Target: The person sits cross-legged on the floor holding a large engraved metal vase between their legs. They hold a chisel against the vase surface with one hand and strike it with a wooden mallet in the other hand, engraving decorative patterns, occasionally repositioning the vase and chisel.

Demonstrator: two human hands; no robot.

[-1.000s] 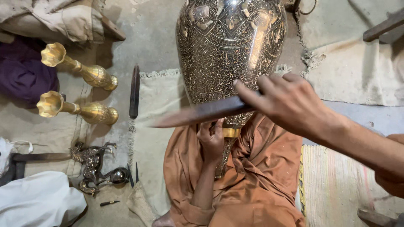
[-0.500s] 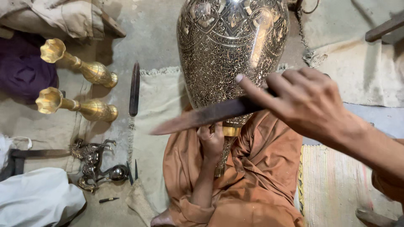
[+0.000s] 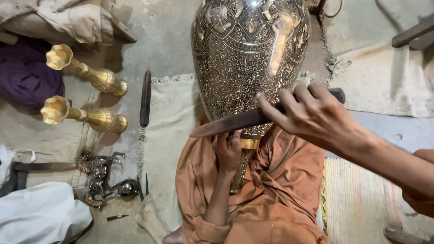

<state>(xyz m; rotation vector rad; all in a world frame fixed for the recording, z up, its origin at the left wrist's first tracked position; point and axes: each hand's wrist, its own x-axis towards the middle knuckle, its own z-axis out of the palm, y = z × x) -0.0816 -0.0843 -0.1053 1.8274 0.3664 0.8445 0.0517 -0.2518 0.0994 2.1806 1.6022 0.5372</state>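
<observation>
While your left hand clasps the large engraved brass vase at its narrow neck, your right hand grips a long dark flat metal file against it.

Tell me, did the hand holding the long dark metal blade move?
Yes. The right hand with the long dark metal blade slid right across the big engraved brass vase.
</observation>
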